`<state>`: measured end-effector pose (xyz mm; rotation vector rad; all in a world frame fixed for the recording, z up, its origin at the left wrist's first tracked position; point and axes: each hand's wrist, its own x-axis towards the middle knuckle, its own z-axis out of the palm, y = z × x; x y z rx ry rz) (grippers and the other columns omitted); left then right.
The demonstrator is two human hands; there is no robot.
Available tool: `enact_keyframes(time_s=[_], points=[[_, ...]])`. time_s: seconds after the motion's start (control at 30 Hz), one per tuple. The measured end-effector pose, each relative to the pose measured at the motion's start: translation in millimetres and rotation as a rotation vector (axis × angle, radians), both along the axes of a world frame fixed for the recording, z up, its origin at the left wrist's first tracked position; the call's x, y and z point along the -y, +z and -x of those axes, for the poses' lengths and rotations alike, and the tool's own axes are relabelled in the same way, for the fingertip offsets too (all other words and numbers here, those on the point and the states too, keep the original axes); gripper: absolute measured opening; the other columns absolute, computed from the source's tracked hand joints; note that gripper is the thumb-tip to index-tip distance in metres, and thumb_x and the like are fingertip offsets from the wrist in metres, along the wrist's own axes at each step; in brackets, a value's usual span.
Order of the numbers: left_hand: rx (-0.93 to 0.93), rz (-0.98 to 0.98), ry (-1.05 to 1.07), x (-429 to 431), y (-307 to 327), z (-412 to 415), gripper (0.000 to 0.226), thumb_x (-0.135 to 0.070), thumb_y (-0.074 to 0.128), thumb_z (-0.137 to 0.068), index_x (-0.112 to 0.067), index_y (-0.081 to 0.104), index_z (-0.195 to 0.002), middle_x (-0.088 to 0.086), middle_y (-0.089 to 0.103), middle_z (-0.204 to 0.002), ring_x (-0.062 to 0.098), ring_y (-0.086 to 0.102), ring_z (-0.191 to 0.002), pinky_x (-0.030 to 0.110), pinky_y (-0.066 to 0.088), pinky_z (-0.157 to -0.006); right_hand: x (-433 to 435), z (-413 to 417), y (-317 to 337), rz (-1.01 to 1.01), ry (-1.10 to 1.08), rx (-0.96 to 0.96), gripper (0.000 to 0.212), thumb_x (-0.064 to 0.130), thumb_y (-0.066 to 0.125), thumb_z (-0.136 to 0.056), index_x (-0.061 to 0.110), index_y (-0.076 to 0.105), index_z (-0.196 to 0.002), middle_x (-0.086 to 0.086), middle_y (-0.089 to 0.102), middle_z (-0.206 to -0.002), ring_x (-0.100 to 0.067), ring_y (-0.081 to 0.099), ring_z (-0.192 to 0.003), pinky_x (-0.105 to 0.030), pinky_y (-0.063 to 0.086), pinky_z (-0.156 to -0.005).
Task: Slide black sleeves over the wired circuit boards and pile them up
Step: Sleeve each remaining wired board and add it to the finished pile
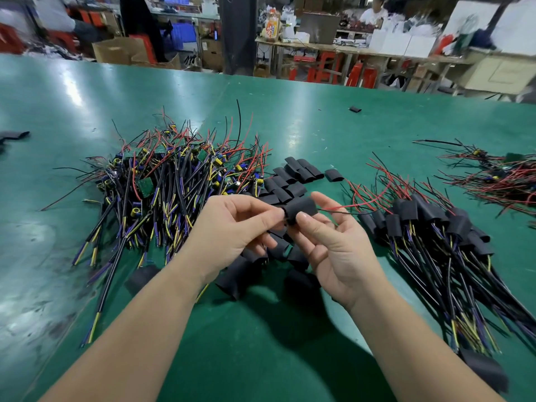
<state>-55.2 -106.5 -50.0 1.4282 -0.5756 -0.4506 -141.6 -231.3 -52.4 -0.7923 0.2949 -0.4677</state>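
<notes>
From left hand point(232, 224) and right hand point(333, 242), both pinching sleeve point(301, 208) lying left-right at centre frame, move right to pile point(429, 219), nearer right hand.

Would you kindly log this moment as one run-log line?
phase: sleeving | left hand: pinches sleeve end | right hand: holds sleeve | finished pile: right of hands

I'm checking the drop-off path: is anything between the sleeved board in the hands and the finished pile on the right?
Nothing visible. The left hand and right hand pinch the sleeve. The finished pile lies just right of the right hand, and only the piece's own wires reach toward it.
</notes>
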Motion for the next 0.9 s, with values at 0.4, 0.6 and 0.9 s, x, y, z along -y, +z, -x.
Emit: enact_keyframes(time_s=[0.4, 0.6, 0.9], points=[[0.672, -0.668, 0.682, -29.2, -11.6, -50.1, 0.020, -0.030, 0.059, -0.087, -0.023, 0.067, -0.104, -0.003, 0.068, -0.095, 0.020, 0.062, -0.089, 0.033, 0.049, -0.077, 93.5, 28.8, 45.9, 0.198, -0.375, -0.140, 0.004, 0.012, 0.061, -0.089, 0.012, 0.059, -0.092, -0.008, 0.057, -0.074, -0.012, 0.061, -0.049, -0.020, 0.050, -0.048], [0.804, -1.135, 0.647, -29.8, -30.8, -57.4, 0.044, -0.049, 0.064, -0.082, -0.027, 0.061, -0.121, 0.002, 0.052, -0.124, 0.032, 0.039, -0.115, 0.043, 0.026, -0.094, 128.6, 39.0, 20.8, 1.239, -0.709, -0.712, 0.013, 0.018, 0.073, -0.080, 0.020, 0.060, -0.076, -0.002, 0.068, -0.072, -0.021, 0.065, -0.065, -0.040, 0.054, -0.075], [0.846, -1.197, 0.796, -19.4, -28.9, -71.9, 0.031, -0.052, 0.059, -0.086, -0.026, 0.071, -0.098, -0.001, 0.067, -0.086, 0.031, 0.044, -0.097, 0.039, 0.020, -0.079, 131.5, 32.6, 7.5, 1.554, -0.692, -0.922, 0.012, 0.004, 0.064, -0.084, 0.010, 0.073, -0.088, -0.019, 0.057, -0.103, -0.030, 0.052, -0.092, -0.027, 0.029, -0.072]])
